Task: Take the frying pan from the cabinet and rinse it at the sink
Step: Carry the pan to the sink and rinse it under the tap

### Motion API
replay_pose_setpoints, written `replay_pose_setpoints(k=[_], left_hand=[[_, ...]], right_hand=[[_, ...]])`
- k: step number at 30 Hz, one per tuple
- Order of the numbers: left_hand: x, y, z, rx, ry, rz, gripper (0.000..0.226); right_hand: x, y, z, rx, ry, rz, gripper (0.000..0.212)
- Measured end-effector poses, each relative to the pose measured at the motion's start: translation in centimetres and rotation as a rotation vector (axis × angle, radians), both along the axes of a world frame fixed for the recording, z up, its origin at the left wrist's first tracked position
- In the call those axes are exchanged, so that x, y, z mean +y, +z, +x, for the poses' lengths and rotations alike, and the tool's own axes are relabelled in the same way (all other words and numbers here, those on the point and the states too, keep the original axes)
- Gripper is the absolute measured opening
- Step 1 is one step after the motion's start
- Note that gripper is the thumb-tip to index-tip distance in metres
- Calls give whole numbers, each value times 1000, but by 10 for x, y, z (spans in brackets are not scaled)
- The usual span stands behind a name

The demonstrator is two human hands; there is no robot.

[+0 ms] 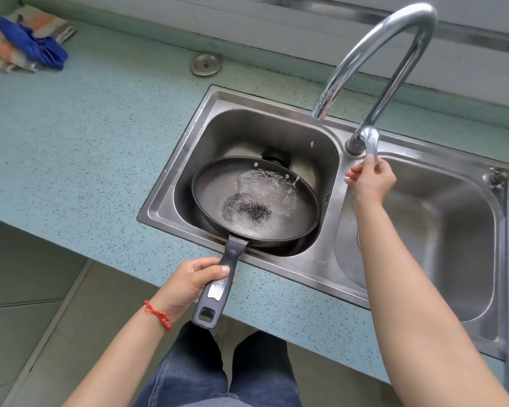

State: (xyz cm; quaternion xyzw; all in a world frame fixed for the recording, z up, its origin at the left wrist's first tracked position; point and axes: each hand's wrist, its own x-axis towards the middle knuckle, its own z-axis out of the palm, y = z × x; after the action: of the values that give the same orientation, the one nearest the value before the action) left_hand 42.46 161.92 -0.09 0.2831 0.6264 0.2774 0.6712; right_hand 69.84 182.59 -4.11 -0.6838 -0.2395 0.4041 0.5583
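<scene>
A black frying pan sits tilted in the left basin of the steel sink, with water pooled and splashing inside it. Its dark handle sticks out over the counter edge, and my left hand is wrapped around it. My right hand grips the lever of the chrome tap. The tap's tall curved spout ends above the left basin, over the pan.
The right basin lies under my right forearm. A speckled blue counter stretches to the left, with folded cloths at its far left corner and a round metal cap behind the sink. Tiled floor lies below.
</scene>
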Motion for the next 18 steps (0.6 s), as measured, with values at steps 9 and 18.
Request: replay_pose_setpoints(k=[9, 18], left_hand=[[0, -1, 1, -26, 18, -3, 43], [5, 2, -4, -12, -125, 56, 26]], right_hand=[[4, 7, -21, 35, -5, -66, 26], [-73, 24, -59, 37, 195, -184, 24]])
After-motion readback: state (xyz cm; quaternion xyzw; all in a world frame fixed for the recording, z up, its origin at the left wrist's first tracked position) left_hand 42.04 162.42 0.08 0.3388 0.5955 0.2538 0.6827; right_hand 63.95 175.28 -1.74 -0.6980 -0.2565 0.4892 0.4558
